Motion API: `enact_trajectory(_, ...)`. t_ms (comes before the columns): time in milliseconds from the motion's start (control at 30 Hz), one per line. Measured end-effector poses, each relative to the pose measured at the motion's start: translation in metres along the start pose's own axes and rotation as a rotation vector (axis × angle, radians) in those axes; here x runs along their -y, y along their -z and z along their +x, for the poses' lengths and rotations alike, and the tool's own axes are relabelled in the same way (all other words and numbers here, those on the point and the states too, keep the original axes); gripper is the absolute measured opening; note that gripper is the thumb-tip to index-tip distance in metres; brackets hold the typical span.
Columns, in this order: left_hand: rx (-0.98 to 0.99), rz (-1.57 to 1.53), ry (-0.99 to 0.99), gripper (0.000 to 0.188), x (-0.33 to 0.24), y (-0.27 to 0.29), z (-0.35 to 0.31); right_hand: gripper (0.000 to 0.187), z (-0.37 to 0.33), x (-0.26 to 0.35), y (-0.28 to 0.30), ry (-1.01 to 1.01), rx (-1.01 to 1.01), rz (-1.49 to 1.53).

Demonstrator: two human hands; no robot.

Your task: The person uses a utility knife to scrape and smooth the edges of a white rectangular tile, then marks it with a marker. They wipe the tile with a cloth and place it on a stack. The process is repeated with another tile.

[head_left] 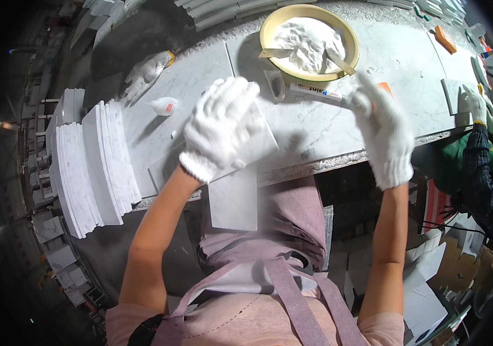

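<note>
My left hand, in a white knit glove, is closed over a pale marble tile, whose corner sticks out to the right. Below it, another white tile juts past the table's front edge over my lap. My right hand, gloved as well, is slightly blurred. Its index finger stretches forward, apart from the thumb, and I see nothing held in it. By its thumb lies a white paint marker. Beyond is a yellow basin of white powder, with one scraper at its left and another at its right.
Stacked white slabs stand at the table's left end. A small squeeze bottle and a loose glove lie nearby. An orange block sits far right. Another person's gloved hand holds a tile at the right.
</note>
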State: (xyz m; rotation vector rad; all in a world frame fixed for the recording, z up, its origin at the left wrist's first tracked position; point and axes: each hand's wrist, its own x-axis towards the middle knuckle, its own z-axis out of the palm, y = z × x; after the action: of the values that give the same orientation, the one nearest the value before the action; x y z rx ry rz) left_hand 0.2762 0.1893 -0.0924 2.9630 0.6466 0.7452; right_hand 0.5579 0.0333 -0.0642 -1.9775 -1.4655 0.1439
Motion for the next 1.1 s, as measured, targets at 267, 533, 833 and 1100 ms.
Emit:
enact_trajectory(267,0.538,-0.816,-0.164,0.058,-0.122,0.010,-0.067,0.043,-0.024,-0.010,-0.054,-0.154,0.074,-0.119)
enact_trajectory(533,0.204,-0.762,0.083,0.027,-0.141,0.001,-0.049,0.046,-0.010,-0.010,-0.056,-0.161,0.222,-0.287)
enact_trajectory(833,0.435,-0.796,0.036,0.024,-0.150,0.006,-0.047,0.034,-0.031,-0.005,-0.026,-0.160,0.290,-0.224)
enact_trajectory(1100,0.307,-0.588,0.332,0.035,-0.157,0.003,-0.036,0.044,-0.092,0.004,-0.022,-0.703,0.369,0.500)
